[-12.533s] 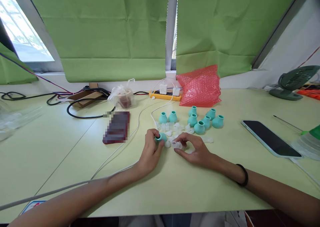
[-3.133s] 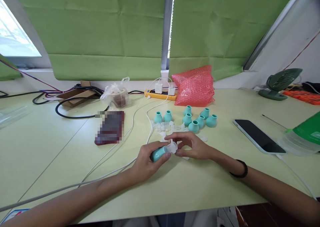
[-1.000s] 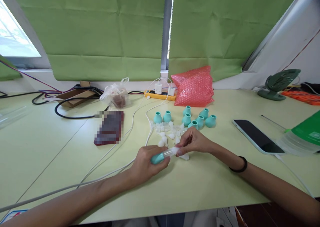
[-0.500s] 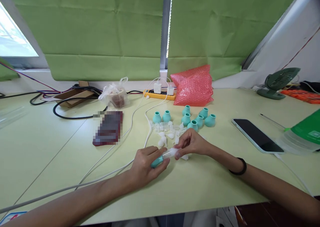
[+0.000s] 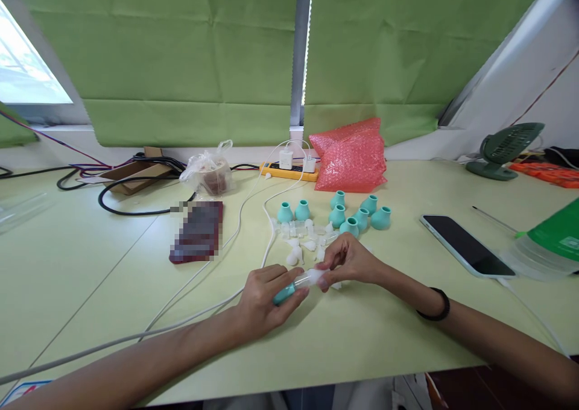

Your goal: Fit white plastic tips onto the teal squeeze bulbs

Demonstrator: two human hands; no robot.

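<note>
My left hand [image 5: 265,301] is closed round a teal rubber bulb [image 5: 284,293] that has a clear tube [image 5: 304,280] joined to its end. My right hand [image 5: 350,259] pinches a small white tip [image 5: 316,274] at the free end of that tube. Both hands hover just above the pale green table [image 5: 362,343]. Behind them lie several loose white and clear small parts [image 5: 304,241]. Further back stand several more teal bulbs [image 5: 337,214], upright.
A dark phone [image 5: 465,244] lies to the right, a blurred dark red object [image 5: 198,231] to the left. White cables [image 5: 239,232] run to a yellow power strip [image 5: 289,170]. A pink bubble-wrap bag [image 5: 350,155], a plastic-wrapped cup [image 5: 210,173], a small fan [image 5: 506,151] and a green-lidded container [image 5: 549,241] sit around the edges.
My right hand has shifted slightly and stays pinched on the white tip at the tube's end. My left hand has kept hold of the teal bulb.
</note>
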